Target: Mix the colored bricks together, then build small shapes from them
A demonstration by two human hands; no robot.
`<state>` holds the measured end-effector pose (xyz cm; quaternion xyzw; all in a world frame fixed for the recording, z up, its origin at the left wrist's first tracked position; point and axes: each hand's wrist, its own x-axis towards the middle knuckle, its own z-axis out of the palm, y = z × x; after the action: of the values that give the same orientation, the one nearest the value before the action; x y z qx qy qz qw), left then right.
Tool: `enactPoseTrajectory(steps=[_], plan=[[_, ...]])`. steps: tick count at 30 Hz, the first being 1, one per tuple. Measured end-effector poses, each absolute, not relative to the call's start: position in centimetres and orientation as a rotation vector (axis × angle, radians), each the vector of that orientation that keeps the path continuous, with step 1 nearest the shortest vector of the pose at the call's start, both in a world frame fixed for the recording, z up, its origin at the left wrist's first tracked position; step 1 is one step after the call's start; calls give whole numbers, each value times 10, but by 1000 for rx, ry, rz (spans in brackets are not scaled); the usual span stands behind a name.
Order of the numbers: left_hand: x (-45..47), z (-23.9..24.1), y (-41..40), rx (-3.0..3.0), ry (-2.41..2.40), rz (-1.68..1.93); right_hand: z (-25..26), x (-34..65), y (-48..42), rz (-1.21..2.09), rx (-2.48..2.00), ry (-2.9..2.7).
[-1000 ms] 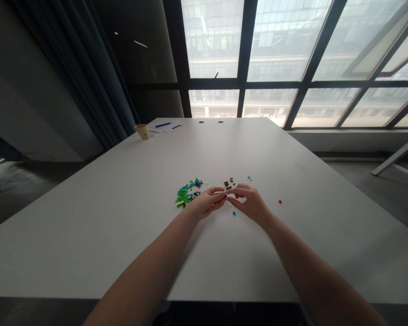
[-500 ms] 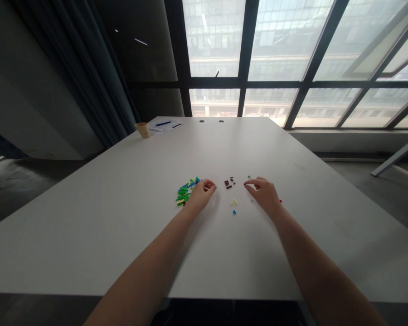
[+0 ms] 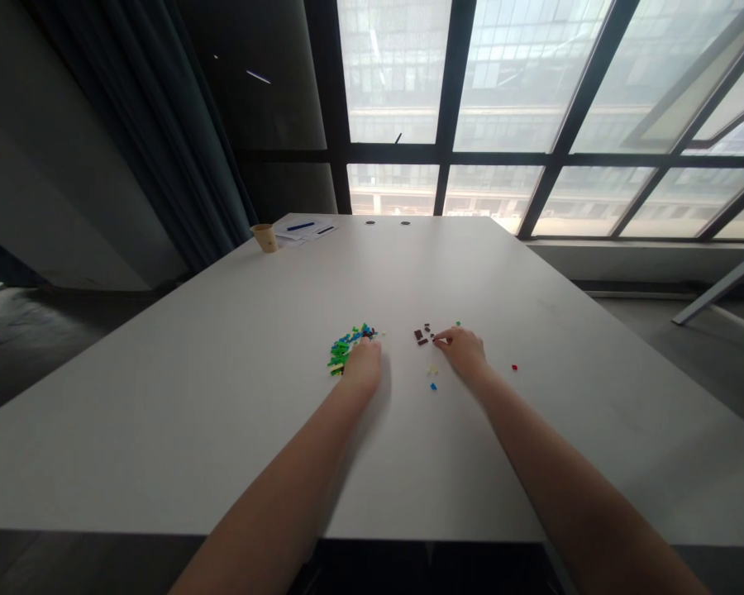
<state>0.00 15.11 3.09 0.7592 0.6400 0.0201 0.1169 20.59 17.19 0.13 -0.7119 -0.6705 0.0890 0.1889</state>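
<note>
A heap of small green and blue bricks [image 3: 345,348] lies on the white table [image 3: 223,388]. My left hand [image 3: 364,364] rests at the heap's right edge with its fingertips in the bricks, and the fingers hide what they touch. My right hand [image 3: 466,349] lies to the right, thumb and forefinger pinched on a tiny dark brick [image 3: 435,336]. That brick is right beside a few loose brown bricks [image 3: 421,336]. Between my hands lie a pale yellow piece [image 3: 432,370] and a blue piece [image 3: 433,386].
A red piece [image 3: 514,366] lies to the right of my right hand, and a green piece [image 3: 458,324] just beyond it. At the far left corner stand a paper cup [image 3: 264,237] and papers with a pen [image 3: 303,229]. Large windows rise behind the table.
My hands were joined over the table's middle and have parted. The left went left to the green and blue heap; the right swung out, then came back to the brown bricks.
</note>
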Motion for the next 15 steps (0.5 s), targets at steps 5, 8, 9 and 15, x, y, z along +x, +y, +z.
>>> enactPoseTrajectory(steps=[5,8,9,15], plan=[[0,33,150,2237,1849,83,-2,202,175,198,-1971,-1880],[0,37,148,2235,1872,63,2,210,172,183,-1932,-1788],[0,38,147,2227,1878,50,4,215,170,185,-1914,-1747],[-1,36,147,2192,1853,102,17,255,156,199,-1838,-1580]])
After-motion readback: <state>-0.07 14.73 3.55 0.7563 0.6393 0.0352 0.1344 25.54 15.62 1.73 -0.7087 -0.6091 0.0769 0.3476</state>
